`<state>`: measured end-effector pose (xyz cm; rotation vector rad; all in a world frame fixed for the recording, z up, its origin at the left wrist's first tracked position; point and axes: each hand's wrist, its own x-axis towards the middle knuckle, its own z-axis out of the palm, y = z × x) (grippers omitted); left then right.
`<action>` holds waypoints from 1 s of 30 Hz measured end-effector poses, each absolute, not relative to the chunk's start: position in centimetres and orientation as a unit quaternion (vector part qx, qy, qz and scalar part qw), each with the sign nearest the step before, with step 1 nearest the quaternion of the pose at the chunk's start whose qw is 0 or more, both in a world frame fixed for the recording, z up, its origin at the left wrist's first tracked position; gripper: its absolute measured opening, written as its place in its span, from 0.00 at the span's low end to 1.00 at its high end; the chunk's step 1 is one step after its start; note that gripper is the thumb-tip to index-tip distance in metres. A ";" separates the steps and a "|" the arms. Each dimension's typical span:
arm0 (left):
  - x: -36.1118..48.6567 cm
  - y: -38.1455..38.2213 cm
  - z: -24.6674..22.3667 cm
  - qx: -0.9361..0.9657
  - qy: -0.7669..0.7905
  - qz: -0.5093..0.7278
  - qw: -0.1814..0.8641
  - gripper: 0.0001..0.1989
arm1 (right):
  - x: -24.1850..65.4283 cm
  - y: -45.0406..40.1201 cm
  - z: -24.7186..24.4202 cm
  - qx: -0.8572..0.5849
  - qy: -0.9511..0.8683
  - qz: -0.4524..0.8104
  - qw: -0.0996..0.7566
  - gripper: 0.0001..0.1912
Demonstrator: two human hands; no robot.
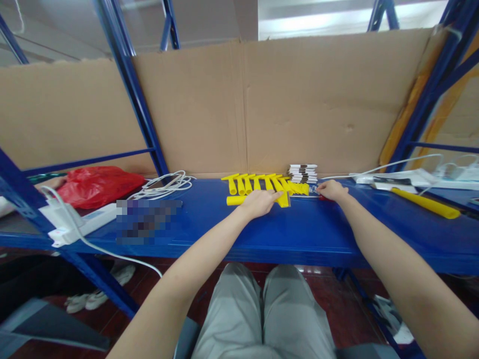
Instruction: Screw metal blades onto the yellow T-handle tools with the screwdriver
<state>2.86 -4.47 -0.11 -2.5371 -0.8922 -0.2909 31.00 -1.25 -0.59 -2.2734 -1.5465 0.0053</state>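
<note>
My left hand [261, 203] is closed over a yellow scraper-like tool [235, 200] lying crosswise at the front. Its round handle sticks out to the left of the hand and its wide head to the right. Behind it stands a row of similar yellow tools [239, 185], wide ends toward the back, handles toward me. My right hand [332, 190] has its fingers pinched together beside small silvery pieces [313, 190] at the right end of the row. A bit of red shows under those fingertips; what they hold is too small to tell.
A stack of white, dark-banded pieces [303, 173] stands behind the row. To the left are a red plastic bag [101, 185], coiled white cable [170, 184] and a power strip [93, 219]. A yellow-handled tool [426, 203] lies right. Cardboard [299, 99] closes off the back.
</note>
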 end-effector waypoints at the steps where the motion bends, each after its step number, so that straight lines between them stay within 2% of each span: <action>1: 2.9 -4.5 -0.1 -0.916 -0.321 -0.106 0.216 0.23 | 31.1 -1.1 -0.7 -0.810 -0.552 -0.002 0.196 0.09; 20: 2.8 -4.4 -0.1 -0.921 -0.313 -0.114 0.201 0.24 | 30.8 -1.1 -0.4 -0.820 -0.539 0.035 0.189 0.06; 30: 2.8 -4.5 0.0 -0.922 -0.320 -0.112 0.186 0.24 | 30.6 -0.5 -0.6 -0.833 -0.534 0.018 0.142 0.07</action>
